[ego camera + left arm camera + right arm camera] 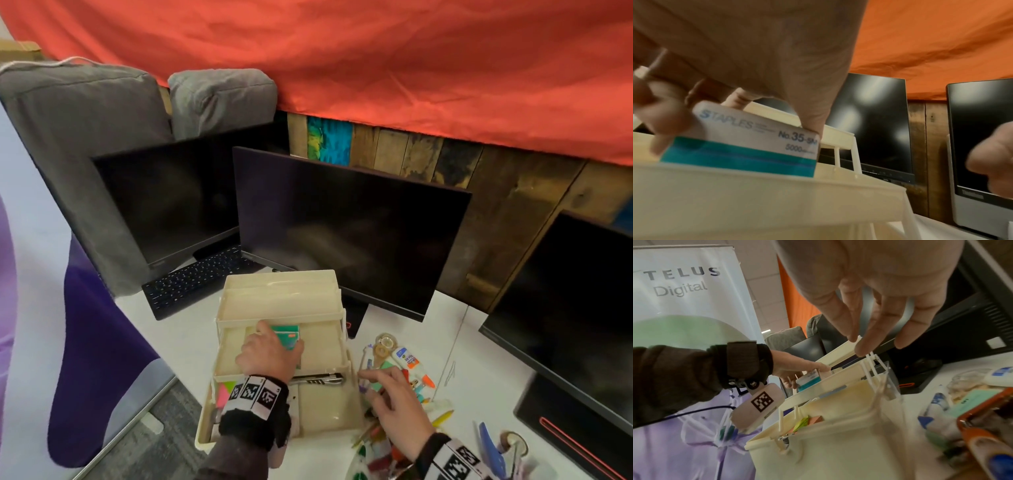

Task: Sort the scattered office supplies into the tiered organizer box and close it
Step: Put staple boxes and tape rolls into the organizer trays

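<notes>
though blurred, teal-and-white staples box (pixel 748 139)

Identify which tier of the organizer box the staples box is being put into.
The middle tier: the left hand holds the staples box inside it, below the top tier and above the bottom compartment.

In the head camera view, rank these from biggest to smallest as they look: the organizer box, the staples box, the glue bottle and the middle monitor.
1. middle monitor
2. organizer box
3. and 4. staples box and glue bottle: they look alike, and the left hand holding the staples box covers part of it, so no ranking.
</notes>
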